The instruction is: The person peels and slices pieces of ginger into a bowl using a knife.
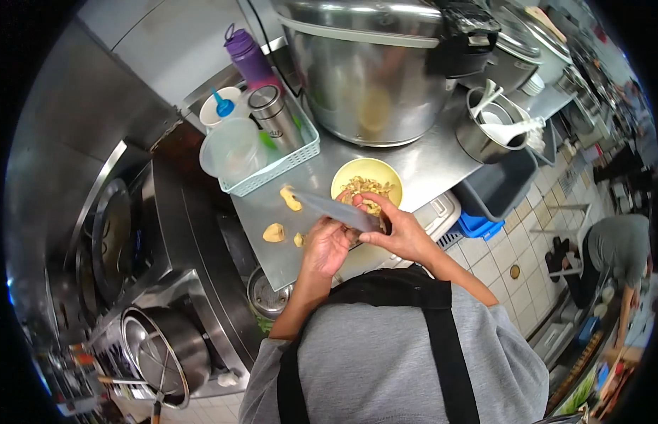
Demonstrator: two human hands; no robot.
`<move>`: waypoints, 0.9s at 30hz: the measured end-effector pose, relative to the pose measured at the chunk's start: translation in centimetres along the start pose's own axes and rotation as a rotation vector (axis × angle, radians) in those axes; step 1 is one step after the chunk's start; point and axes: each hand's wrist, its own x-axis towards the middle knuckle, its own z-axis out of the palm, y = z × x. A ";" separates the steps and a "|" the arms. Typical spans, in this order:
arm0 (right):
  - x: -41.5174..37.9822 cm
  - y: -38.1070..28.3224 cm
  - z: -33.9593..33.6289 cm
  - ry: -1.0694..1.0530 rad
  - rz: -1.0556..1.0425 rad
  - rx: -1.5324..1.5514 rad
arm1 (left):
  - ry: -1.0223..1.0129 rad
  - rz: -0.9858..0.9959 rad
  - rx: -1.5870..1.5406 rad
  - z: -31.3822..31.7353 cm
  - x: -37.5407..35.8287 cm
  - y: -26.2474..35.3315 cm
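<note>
Both hands at one knife [330,207] — go slowly. Keep the right hand [408,237] firm at the rear end, fingers off the edge, and bring the left hand [325,247] along the flat only, never across the cutting side. Best to hold the blade steady over the counter [428,159], clear of the bowl [364,167], tip aimed away from the body.

Right grip: thumb and fingers closed around the rear of the knife, handle mostly hidden. Left grip: palm turned up, fingers curled close under the blade's near side; cannot tell of any pinch there.

Knife slanting from the right hand toward far left, tip right by the farthest of three yellowish lumps [274,233], the others nearer, left of the left hand. Just beyond the right fingers — the bowl, with chopped pieces [377,188] inside. Farther off, basket [276,169] to the left, cooker [371,85] behind.
</note>
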 end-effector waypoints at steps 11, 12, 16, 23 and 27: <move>1.3 -0.3 -1.2 -0.181 -0.208 -0.032 | 0.160 0.196 0.270 2.7 -2.2 -1.6; 1.6 0.3 -1.0 -0.170 -0.248 -0.039 | 0.163 0.219 0.314 2.4 -2.2 -1.6; 1.9 0.2 -1.4 -0.232 -0.246 -0.036 | 0.203 0.274 0.399 1.7 -2.2 -2.4; 2.3 -0.3 -1.4 -0.181 -0.236 0.038 | 0.248 0.254 0.392 2.4 -2.5 -3.0; 4.6 2.9 0.6 -0.061 -0.315 0.147 | 0.212 0.233 0.390 1.2 -2.5 -3.8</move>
